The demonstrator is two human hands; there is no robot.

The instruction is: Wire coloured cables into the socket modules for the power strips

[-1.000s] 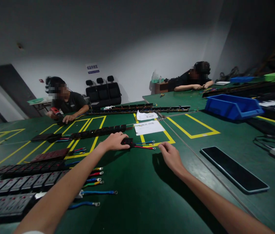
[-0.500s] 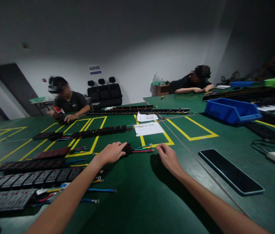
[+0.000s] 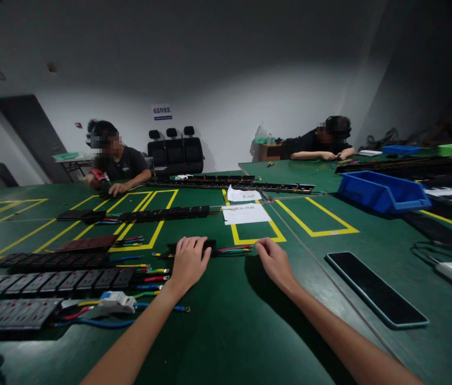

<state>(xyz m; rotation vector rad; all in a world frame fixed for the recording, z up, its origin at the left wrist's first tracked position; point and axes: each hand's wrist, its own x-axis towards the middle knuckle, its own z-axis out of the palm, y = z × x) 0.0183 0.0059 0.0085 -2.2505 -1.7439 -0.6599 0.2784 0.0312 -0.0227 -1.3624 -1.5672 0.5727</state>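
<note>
My left hand (image 3: pixel 189 262) is closed over a short black power strip (image 3: pixel 209 245), its fingers lying across the top. The strip's face is mostly hidden under that hand. Red, green and blue wires (image 3: pixel 231 250) run out of its right end, bunched close together. At the tips of these wires, my right hand (image 3: pixel 273 261) is in a pinch, thumb against curled fingers. A yellow wire with a ring terminal (image 3: pixel 155 254) sticks out on the strip's left side.
Several power strips (image 3: pixel 61 282) with loose wires lie at left. White paper sheets (image 3: pixel 246 214) lie beyond my hands. A phone (image 3: pixel 376 289) and a blue bin (image 3: pixel 384 192) are at right. Across the table one person (image 3: pixel 119 166) holds a red power tool; another (image 3: pixel 322 141) leans on the table.
My left hand has moved over the strip from its end and now covers more of it. The strip looks turned, and its wires lie closer together. My right hand has barely moved.
</note>
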